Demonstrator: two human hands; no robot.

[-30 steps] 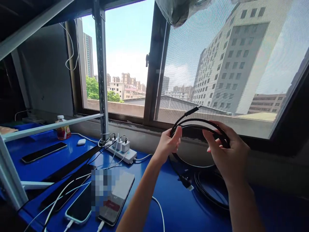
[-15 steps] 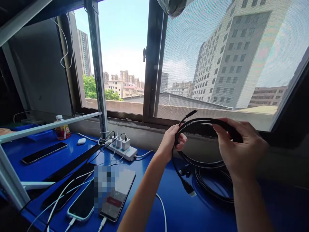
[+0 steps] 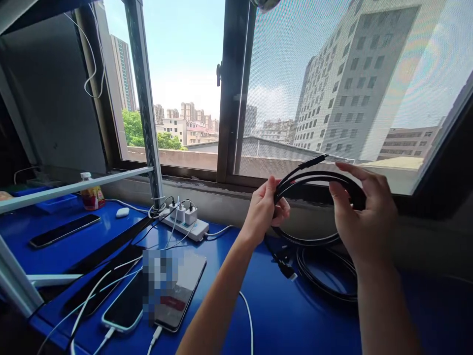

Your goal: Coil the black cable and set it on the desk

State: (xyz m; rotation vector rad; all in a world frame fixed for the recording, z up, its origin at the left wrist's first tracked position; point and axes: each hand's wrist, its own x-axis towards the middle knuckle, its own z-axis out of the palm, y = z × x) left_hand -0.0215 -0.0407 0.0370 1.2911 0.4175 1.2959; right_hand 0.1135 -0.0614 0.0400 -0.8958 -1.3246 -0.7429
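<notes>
Both my hands hold a coiled black cable up in front of the window. My left hand is closed round the coil's left side. My right hand pinches its right side, fingers curled over the loops. One plug end sticks out above the coil; the other plug dangles just over the blue tabletop. Another black cable coil lies on the table under my hands.
A white power strip with chargers sits by the window sill. Two phones on white cables lie at the front left, another phone farther left. A bottle and a metal post stand at the left.
Both hands have lifted the coil slightly, and the upper plug end has swung to the right. The view has shifted a little downward.
</notes>
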